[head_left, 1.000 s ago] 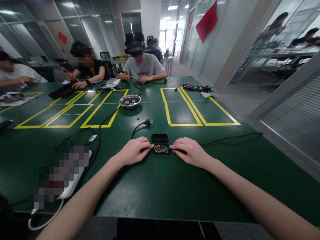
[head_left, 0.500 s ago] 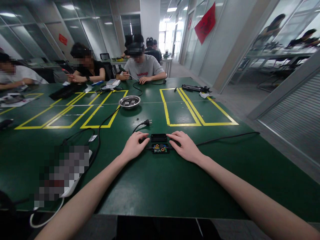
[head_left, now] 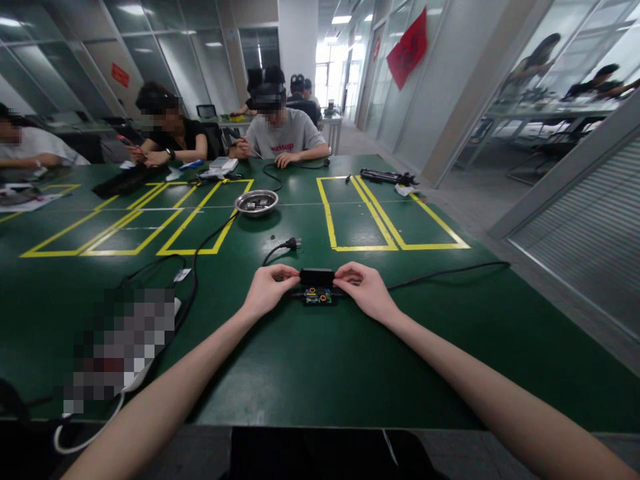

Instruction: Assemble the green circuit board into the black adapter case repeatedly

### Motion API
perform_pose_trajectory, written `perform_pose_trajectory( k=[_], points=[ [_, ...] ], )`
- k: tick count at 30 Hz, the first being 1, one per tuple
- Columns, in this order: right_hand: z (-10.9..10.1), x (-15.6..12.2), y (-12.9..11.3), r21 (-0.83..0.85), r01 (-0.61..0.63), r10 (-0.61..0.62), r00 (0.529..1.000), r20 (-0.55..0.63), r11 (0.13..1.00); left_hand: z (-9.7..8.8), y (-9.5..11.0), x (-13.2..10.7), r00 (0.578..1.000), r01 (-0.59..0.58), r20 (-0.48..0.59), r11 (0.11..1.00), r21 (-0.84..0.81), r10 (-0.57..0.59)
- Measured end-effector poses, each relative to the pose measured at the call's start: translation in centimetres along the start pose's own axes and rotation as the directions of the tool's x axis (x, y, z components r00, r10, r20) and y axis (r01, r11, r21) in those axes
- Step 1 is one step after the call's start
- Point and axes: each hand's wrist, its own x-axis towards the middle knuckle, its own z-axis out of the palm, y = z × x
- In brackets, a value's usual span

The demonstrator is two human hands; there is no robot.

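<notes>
A small open black case with a green circuit board (head_left: 317, 297) lies on the green table (head_left: 310, 373) in front of me. Just above it I hold its black cover (head_left: 317, 275) by both ends: my left hand (head_left: 267, 288) pinches the left end, my right hand (head_left: 364, 287) pinches the right end. The cover is lifted slightly and hovers over the far edge of the board. A black cord with a plug (head_left: 293, 244) runs off to the left of the case, and another black cable (head_left: 450, 271) leads away to the right.
A metal bowl (head_left: 257, 202) with small parts stands further back, between yellow tape rectangles (head_left: 370, 220). A white power strip and black cables (head_left: 193, 267) lie at my left. Three people sit working across the table. A black tool (head_left: 387, 176) lies at the far right.
Both hands left the ends of the open case, reached forward to the black cover behind it, and now pinch it and lift it toward the board.
</notes>
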Motion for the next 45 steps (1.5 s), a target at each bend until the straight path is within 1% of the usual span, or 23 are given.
perform_pose_trajectory(
  k=[3, 6, 14, 18, 24, 28, 31, 37, 41, 45],
  points=[
    [0.2, 0.0, 0.0, 0.061, -0.025, 0.026, 1.0, -0.013, 0.998, -0.1, 0.1, -0.1, 1.0, -0.007, -0.017, 1.0, 0.012, 0.007],
    [0.2, -0.1, -0.1, 0.076, -0.027, 0.028, 0.999, -0.017, 0.997, -0.2, 0.1, -0.1, 1.0, -0.014, -0.003, 0.999, 0.028, 0.014],
    [0.0, 0.0, 0.0, 0.056, -0.009, 0.01, 1.0, -0.016, 0.998, -0.4, 0.5, -0.2, 0.999, -0.034, 0.036, 0.998, 0.052, 0.032],
    [0.0, -0.3, -0.1, 0.041, 0.026, -0.026, 1.0, -0.003, 0.999, -0.6, 0.7, -0.4, 0.996, -0.057, 0.072, 0.997, 0.053, 0.054],
    [-0.9, -1.3, -1.5, -0.029, 0.106, -0.103, 0.991, 0.089, 0.994, -1.0, 0.8, -1.0, 0.985, -0.108, 0.139, 0.993, 0.048, 0.1],
    [-1.5, -1.7, -1.9, -0.101, 0.145, -0.133, 0.984, 0.115, 0.984, -0.9, 1.0, -1.4, 0.971, -0.156, 0.194, 0.986, 0.055, 0.142],
    [-1.5, -1.7, -1.8, -0.147, 0.169, -0.151, 0.98, 0.128, 0.975, -0.9, 1.1, -1.7, 0.961, -0.205, 0.206, 0.976, 0.076, 0.186],
    [-1.5, -1.8, -2.1, -0.175, 0.244, -0.207, 0.956, 0.206, 0.954, -1.1, 1.4, -1.8, 0.943, -0.272, 0.229, 0.955, 0.12, 0.24],
    [-1.5, -2.0, -2.3, -0.228, 0.26, -0.215, 0.955, 0.204, 0.938, -1.0, 1.4, -1.8, 0.936, -0.302, 0.244, 0.935, 0.188, 0.253],
    [-1.3, -1.9, -2.2, -0.277, 0.243, -0.18, 0.955, 0.235, 0.93, -1.0, 1.2, -1.7, 0.91, -0.355, 0.313, 0.901, 0.25, 0.272]
  ],
)
